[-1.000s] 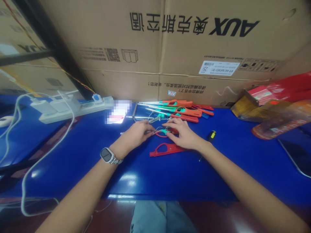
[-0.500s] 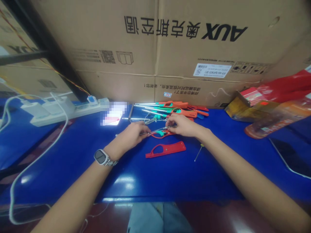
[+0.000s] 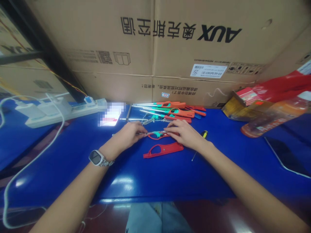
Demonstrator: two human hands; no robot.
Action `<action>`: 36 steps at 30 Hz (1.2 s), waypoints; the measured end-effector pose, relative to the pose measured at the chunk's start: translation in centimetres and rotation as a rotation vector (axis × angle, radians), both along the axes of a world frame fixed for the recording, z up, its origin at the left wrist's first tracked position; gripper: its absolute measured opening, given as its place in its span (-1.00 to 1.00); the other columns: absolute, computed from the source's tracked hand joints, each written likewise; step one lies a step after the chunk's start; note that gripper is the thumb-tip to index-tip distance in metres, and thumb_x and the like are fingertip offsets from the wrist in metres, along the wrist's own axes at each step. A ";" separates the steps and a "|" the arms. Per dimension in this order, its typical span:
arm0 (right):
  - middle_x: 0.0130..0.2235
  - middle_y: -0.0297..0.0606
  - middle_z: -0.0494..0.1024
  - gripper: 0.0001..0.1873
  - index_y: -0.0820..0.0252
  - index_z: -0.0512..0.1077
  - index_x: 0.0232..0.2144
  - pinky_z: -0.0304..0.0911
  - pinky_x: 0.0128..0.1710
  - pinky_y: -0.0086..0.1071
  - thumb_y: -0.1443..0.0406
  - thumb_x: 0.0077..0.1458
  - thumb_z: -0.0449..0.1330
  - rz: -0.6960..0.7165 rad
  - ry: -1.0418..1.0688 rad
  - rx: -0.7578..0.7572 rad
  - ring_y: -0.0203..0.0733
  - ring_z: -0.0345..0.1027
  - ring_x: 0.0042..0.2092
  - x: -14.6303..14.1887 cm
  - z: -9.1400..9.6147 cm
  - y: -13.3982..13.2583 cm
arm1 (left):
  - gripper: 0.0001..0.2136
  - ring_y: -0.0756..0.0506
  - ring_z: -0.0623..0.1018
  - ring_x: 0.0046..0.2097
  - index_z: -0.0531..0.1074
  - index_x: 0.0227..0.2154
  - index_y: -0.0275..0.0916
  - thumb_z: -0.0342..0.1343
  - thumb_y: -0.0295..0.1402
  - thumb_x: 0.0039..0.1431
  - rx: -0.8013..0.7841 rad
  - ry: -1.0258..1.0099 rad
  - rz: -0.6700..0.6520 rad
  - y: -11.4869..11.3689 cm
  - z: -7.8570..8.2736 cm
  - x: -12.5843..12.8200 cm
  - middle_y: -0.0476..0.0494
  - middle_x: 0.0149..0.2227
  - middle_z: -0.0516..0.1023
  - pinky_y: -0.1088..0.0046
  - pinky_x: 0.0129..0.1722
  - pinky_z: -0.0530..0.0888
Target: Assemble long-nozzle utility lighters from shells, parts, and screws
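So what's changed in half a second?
The right hand has come down, its fingers now at the open red lighter housing with a teal trigger; the black-and-yellow screwdriver handle is uncovered. The left hand still pinches the housing's front end; the loose red plastic half stays put.

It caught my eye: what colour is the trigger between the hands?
The trigger is bluish green; see the head view.

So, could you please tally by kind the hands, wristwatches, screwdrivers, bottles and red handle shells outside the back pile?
Hands, left and right: 2
Red handle shells, one farther, one nearer: 2
Wristwatch: 1
Screwdriver: 1
Bottle: 1
Total: 7
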State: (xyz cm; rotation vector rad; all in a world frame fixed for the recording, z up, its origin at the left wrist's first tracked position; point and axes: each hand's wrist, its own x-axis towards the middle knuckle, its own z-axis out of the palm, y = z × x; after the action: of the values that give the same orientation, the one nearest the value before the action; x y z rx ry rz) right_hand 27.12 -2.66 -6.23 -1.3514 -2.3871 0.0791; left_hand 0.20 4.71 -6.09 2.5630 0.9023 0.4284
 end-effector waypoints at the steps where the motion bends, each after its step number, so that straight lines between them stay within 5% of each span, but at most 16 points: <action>1: -0.04 -0.12 0.56 -0.73 0.11 0.54 -0.02 0.22 -0.01 -0.14 0.28 0.30 0.12 0.004 -0.010 -0.002 -0.05 0.38 0.04 0.1 -0.1 -0.1 | -0.84 -0.07 0.53 -0.28 0.62 -0.23 -0.24 0.14 -0.38 0.26 -0.002 0.001 -0.003 0.0 0.0 0.0 -0.17 -0.26 0.56 0.43 -0.25 0.43; 11: -0.18 -0.16 0.57 -0.82 0.16 0.61 -0.20 0.27 -0.09 -0.21 0.35 0.24 0.19 0.005 0.033 0.140 -0.10 0.40 -0.09 -0.5 -0.6 -0.3 | -0.83 -0.08 0.53 -0.27 0.62 -0.22 -0.25 0.13 -0.37 0.27 -0.011 0.025 -0.016 -0.1 0.2 -0.1 -0.18 -0.25 0.55 0.40 -0.23 0.44; 29: -0.03 -0.10 0.52 -0.61 0.17 0.51 0.06 0.21 -0.02 -0.16 0.39 0.25 0.06 -0.098 -0.208 -0.036 -0.03 0.31 0.01 -1.5 0.8 -2.3 | -0.76 -0.11 0.54 -0.26 0.57 -0.21 -0.26 0.10 -0.22 0.27 0.037 0.000 0.020 -0.7 0.5 0.5 -0.18 -0.25 0.56 0.38 -0.27 0.44; 36: 0.01 -0.08 0.51 -0.59 0.21 0.48 0.09 0.18 -0.03 -0.13 0.38 0.23 0.06 -0.115 -0.231 -0.053 0.00 0.31 0.03 -1.8 1.0 -2.7 | -0.82 -0.08 0.51 -0.26 0.56 -0.23 -0.25 0.05 -0.37 0.31 0.093 0.026 -0.075 -0.3 0.3 1.9 -0.15 -0.25 0.51 0.38 -0.22 0.43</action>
State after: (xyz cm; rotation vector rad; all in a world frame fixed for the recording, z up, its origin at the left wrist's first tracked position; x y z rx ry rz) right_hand 25.34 -5.34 -5.23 -1.5973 -2.5022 -0.0493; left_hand 2.15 4.45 -5.75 2.6831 0.8094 0.4251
